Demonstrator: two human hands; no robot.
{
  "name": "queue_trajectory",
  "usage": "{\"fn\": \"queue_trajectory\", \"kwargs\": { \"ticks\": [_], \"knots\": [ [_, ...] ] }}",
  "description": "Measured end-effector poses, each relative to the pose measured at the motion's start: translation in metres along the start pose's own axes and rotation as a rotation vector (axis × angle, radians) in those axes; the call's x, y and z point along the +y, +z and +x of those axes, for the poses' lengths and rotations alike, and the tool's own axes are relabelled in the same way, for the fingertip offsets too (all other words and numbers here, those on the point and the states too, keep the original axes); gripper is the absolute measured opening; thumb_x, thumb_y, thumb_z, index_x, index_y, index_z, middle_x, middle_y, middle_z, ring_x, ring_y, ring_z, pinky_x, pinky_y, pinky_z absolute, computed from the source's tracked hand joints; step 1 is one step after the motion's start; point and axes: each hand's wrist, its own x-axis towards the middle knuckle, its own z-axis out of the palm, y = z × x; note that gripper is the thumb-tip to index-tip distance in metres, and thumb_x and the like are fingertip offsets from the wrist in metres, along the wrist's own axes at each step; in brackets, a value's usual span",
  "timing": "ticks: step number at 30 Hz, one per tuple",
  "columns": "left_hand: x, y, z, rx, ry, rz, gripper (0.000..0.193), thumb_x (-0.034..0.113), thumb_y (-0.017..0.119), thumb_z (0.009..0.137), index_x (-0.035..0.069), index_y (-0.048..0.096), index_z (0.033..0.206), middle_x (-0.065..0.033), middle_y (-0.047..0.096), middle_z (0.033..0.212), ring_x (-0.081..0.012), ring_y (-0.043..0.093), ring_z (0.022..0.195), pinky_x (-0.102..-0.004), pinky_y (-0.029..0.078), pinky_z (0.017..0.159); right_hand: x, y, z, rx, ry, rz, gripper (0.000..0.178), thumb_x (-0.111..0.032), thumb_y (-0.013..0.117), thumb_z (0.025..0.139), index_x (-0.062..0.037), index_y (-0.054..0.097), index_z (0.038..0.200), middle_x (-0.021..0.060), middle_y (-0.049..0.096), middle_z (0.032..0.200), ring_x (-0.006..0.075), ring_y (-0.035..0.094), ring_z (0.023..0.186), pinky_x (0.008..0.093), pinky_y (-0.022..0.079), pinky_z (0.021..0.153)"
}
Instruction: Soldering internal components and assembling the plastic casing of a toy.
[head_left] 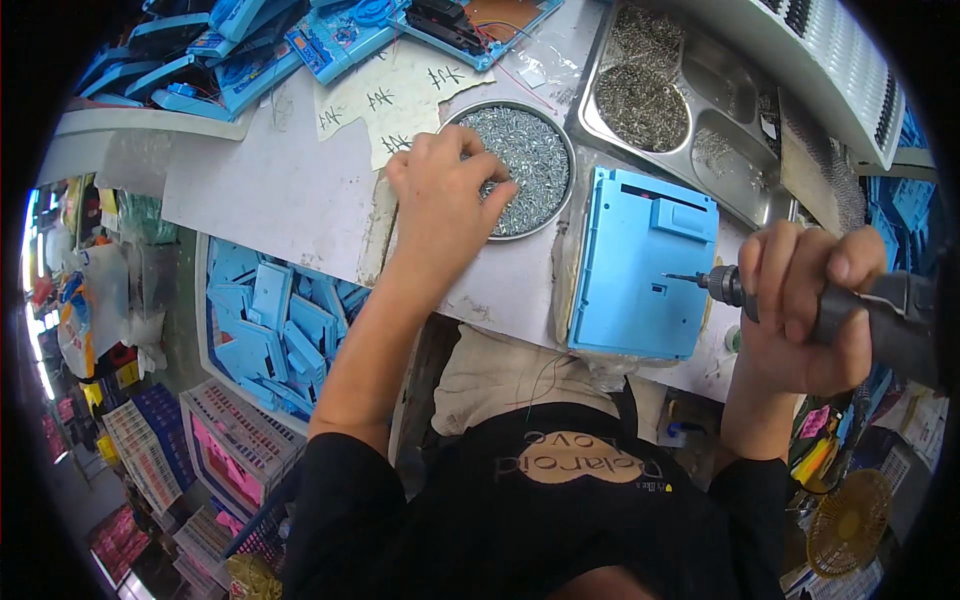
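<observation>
- Blue plastic casing (640, 255), lying flat at the near edge of the tabletop (265, 190), on a plastic-wrapped pad (566, 250). It looks like a thin moulded shell: likely light and stiff, smooth enough to slide, and liable to crack around its screw holes if pressed hard. The side edges seem the best hold, away from the slot and the raised block at its far end.
- Power screwdriver (895, 325), just right of the casing, its thin bit (685, 276) pointing left over the casing's face; whether the tip touches cannot be told.
- Right hand (800, 310), right of the casing, wrapped around the screwdriver's dark body.
- Bin (203, 310), well left of the casing and lower than the tabletop, filled with loose blue parts (270, 325).
- Left hand (440, 190), left of the casing, fingers bent and thumb close to them above the screws; whether it pinches one cannot be told.
- Round dish (573, 170), beside the casing's far left corner, full of small shiny screws (535, 175).
- Steel tray (722, 80), beyond the casing, its compartments holding small metal parts.
- Torn paper (350, 100) with dark handwriting, beyond the casing to the left, near the dish.
- Heap of blue casings (245, 60), farthest off to the left.
</observation>
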Motion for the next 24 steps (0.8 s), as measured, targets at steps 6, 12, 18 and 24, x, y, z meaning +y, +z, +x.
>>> {"fn": "queue_trajectory", "kwargs": {
  "ticks": [6,12,18,24],
  "knots": [
    [-0.017,0.012,0.01,0.006,-0.031,-0.086,0.009,0.019,0.074,0.086,0.011,0.072,0.089,-0.0053,0.063,0.102,-0.0285,0.058,0.099,-0.047,0.039,0.087,-0.016,-0.003,-0.024,0.071,0.027,-0.06,0.035,-0.04,0.067,0.094,-0.0137,0.049,0.109,-0.0025,0.048,0.062,0.0134,0.048,0.056,0.0315,0.042,0.06],
    [-0.036,0.01,0.022,0.043,-0.107,-0.144,0.016,0.017,0.066,0.097,0.002,0.071,0.099,-0.0143,0.071,0.09,-0.0269,0.067,0.074,-0.0359,0.051,0.07,-0.036,0.008,-0.061,0.178,0.084,-0.012,0.038,-0.035,0.075,0.092,-0.0103,0.051,0.108,0.0011,0.053,0.067,0.0153,0.05,0.06,0.0329,0.042,0.06],
    [-0.021,0.014,0.03,0.054,-0.202,-0.124,0.012,0.012,0.069,0.092,0.002,0.072,0.095,-0.0146,0.072,0.09,-0.0278,0.069,0.076,-0.0371,0.054,0.072,-0.036,0.005,-0.091,0.186,0.095,0.01,0.032,-0.024,0.074,0.092,-0.0069,0.054,0.11,0.0043,0.056,0.069,0.0174,0.053,0.062,0.0343,0.045,0.06],
    [0.068,-0.004,0.002,-0.091,0.121,-0.546,0.007,0.0,0.074,0.087,0.0,0.071,0.092,-0.0083,0.069,0.083,-0.0152,0.065,0.071,-0.0273,0.052,0.066,-0.03,0.003,-0.095,0.122,0.074,-0.014,0.029,-0.017,0.072,0.089,-0.0057,0.054,0.11,0.0044,0.057,0.068,0.0178,0.055,0.061,0.0347,0.046,0.061]
  ]
}}
